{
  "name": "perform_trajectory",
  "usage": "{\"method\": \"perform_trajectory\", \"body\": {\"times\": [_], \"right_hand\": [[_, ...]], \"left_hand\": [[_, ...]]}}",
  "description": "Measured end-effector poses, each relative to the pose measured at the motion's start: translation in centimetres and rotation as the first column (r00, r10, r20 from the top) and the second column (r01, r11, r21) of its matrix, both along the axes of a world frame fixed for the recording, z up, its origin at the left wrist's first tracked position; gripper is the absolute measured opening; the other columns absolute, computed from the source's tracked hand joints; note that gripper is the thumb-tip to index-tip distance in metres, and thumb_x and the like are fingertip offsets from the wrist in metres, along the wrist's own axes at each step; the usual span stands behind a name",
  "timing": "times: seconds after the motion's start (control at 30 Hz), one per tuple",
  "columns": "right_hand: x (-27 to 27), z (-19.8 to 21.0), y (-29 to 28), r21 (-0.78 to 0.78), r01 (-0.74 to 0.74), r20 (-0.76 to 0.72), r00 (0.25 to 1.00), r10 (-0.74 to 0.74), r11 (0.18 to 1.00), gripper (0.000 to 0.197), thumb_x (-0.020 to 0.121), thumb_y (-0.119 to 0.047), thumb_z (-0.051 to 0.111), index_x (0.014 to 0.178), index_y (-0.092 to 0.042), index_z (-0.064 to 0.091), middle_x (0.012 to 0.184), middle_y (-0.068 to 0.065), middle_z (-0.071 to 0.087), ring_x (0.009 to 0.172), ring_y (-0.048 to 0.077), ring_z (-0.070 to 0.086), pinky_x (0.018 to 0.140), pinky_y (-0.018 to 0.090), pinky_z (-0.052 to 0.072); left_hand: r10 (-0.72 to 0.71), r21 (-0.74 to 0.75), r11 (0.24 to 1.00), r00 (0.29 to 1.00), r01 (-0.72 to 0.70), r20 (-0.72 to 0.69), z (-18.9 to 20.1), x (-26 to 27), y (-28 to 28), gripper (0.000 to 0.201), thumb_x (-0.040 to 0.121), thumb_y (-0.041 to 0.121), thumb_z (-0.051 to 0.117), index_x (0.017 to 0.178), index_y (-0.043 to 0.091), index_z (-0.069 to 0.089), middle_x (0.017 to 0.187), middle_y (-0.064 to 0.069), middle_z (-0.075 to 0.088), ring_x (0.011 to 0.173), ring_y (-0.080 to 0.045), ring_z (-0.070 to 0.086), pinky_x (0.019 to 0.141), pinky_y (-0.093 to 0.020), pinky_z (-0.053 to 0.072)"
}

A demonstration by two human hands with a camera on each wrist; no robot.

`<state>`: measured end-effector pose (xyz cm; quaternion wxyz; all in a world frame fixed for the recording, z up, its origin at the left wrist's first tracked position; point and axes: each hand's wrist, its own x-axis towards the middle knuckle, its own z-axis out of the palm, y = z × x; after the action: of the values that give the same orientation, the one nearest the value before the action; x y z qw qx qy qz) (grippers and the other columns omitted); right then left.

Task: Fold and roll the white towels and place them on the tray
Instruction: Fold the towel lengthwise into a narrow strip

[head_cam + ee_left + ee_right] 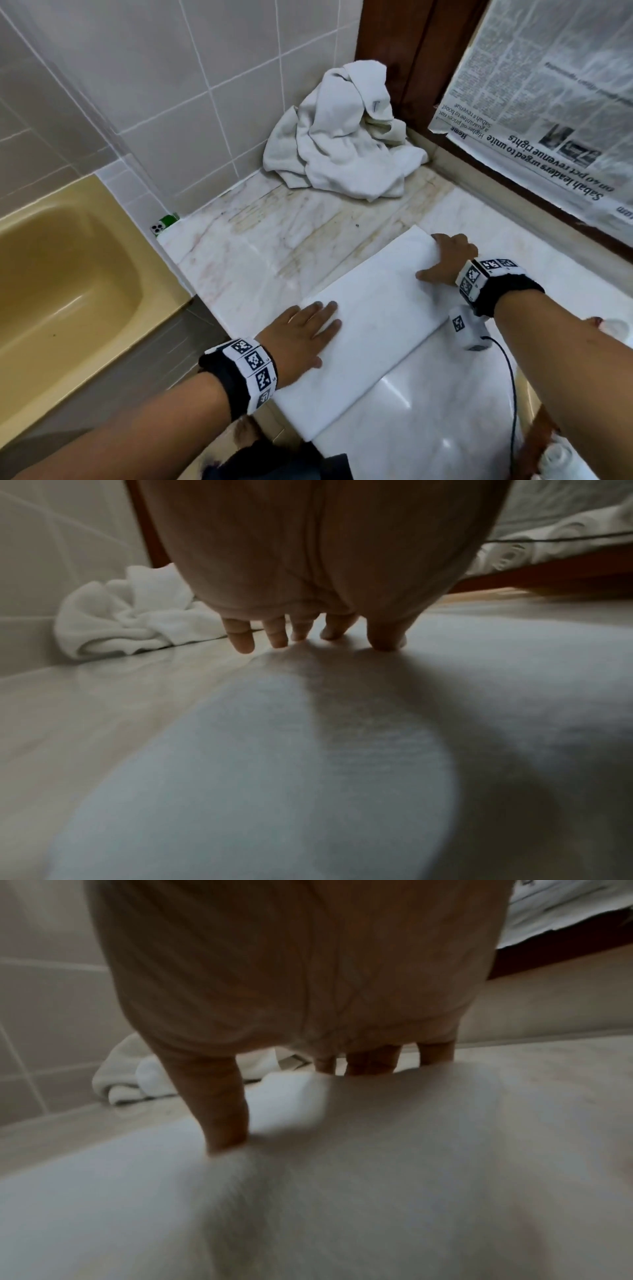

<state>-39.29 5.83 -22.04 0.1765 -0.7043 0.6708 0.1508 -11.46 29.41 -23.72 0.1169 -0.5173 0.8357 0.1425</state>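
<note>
A folded white towel [376, 325] lies flat as a long strip on the marble counter [274, 233]. My left hand [301, 334] rests flat on its near end, fingers straight; the left wrist view shows the fingertips [274, 637] touching the towel [308, 750]. My right hand [445, 260] is at the far end. Its thumb [226, 1118] presses the towel [377, 1177], and its fingers hook over the far edge, tips hidden behind a raised hump of cloth. A crumpled pile of white towels [342, 137] sits in the back corner. No tray is visible.
A yellow bathtub [61, 274] lies below the counter on the left. Newspaper [548, 102] covers the panel on the right. A phone [164, 224] leans at the counter's back left edge. Rolled white towels [510, 553] lie off to the right.
</note>
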Motion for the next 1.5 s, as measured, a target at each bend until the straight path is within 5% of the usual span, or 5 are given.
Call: {"method": "perform_trajectory", "body": {"times": [0.23, 0.57, 0.93, 1.33, 1.5], "right_hand": [[-1.2, 0.6, 1.4, -0.196, 0.261, 0.093, 0.964, -0.247, 0.945, 0.073, 0.078, -0.052, 0.074, 0.138, -0.023, 0.042, 0.135, 0.012, 0.036, 0.124, 0.035, 0.039, 0.102, 0.047, 0.034], [2.2, 2.4, 11.6, -0.330, 0.642, 0.429, 0.755, -0.496, 0.692, 0.052, 0.088, -0.030, 0.065, 0.136, -0.023, 0.047, 0.137, 0.005, 0.037, 0.125, 0.030, 0.038, 0.105, 0.043, 0.030], [11.2, 1.7, 23.4, 0.035, 0.493, 0.329, 0.816, -0.476, 0.869, 0.068, 0.090, -0.043, 0.060, 0.150, -0.028, 0.031, 0.160, -0.003, 0.017, 0.144, 0.019, 0.024, 0.115, 0.030, 0.024], [7.6, 1.6, 19.4, 0.023, 0.499, 0.156, 0.854, -0.496, 0.866, 0.072, 0.096, -0.043, 0.052, 0.156, -0.030, 0.015, 0.165, -0.002, 0.005, 0.151, 0.016, 0.009, 0.122, 0.048, 0.006], [11.5, 3.2, 25.4, 0.000, 0.335, 0.237, 0.916, -0.325, 0.942, 0.081, 0.092, -0.054, 0.055, 0.157, -0.024, 0.017, 0.166, 0.004, 0.003, 0.152, 0.019, 0.004, 0.122, 0.041, 0.015]], "left_hand": [[-0.323, 0.095, 0.944, 0.943, 0.315, 0.082, -0.4, -0.3, -3.3, 0.074, 0.092, 0.068, 0.031, 0.155, 0.030, 0.023, 0.162, -0.005, 0.021, 0.144, -0.028, 0.032, 0.108, -0.046, 0.035], [-0.205, 0.203, 0.959, 0.979, 0.200, 0.006, -1.1, -8.6, -18.4, 0.081, 0.093, 0.071, 0.028, 0.147, 0.043, -0.025, 0.149, 0.007, -0.045, 0.142, -0.022, -0.035, 0.116, -0.053, -0.010], [-0.367, 0.150, 0.923, 0.927, 0.353, 0.081, -0.1, -18.9, -32.7, 0.085, 0.093, 0.071, 0.032, 0.154, 0.032, -0.014, 0.159, -0.009, -0.029, 0.147, -0.039, -0.018, 0.117, -0.059, 0.001], [-0.685, 0.133, 0.694, 0.706, 0.708, -0.179, 4.0, -0.3, -14.2, 0.091, 0.085, 0.077, 0.026, 0.155, 0.018, 0.023, 0.164, -0.006, 0.003, 0.151, -0.027, 0.006, 0.122, -0.040, 0.014], [-0.631, 0.176, 0.767, 0.775, 0.616, 0.040, 2.1, 5.1, -6.2, 0.113, 0.081, 0.079, 0.044, 0.155, 0.015, -0.011, 0.158, -0.007, -0.030, 0.149, -0.027, -0.017, 0.123, -0.042, 0.007]]}}
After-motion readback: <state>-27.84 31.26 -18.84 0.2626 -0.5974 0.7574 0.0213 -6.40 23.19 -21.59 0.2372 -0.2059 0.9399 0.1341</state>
